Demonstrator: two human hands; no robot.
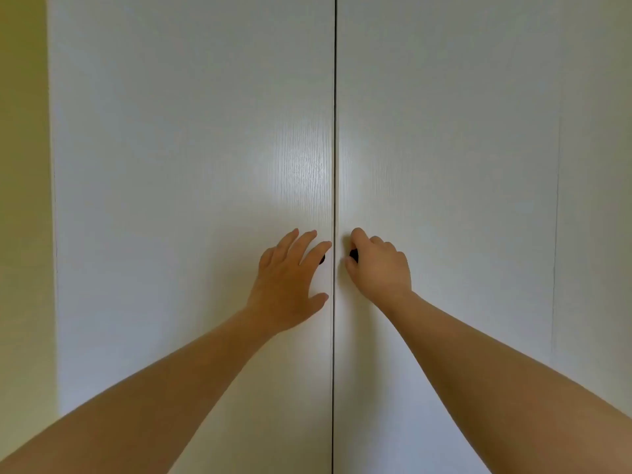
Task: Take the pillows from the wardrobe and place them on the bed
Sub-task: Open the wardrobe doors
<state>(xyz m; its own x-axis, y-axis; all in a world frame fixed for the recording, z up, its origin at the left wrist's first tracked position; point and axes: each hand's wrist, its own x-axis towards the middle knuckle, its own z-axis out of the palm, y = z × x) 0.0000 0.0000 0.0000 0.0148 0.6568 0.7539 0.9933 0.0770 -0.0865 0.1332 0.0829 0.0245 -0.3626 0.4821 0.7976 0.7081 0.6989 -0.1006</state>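
While closed, white wood-grain wardrobe (191, 165).

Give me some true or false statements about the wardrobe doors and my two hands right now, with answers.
1. The left door and right door are both shut. True.
2. The right hand grips the right knob. True.
3. The left hand is a fist. False: its fingers are straight and spread, by the left knob.
4. The knobs are white. False: both are dark.
5. A yellowish wall shows left of the left door. True.
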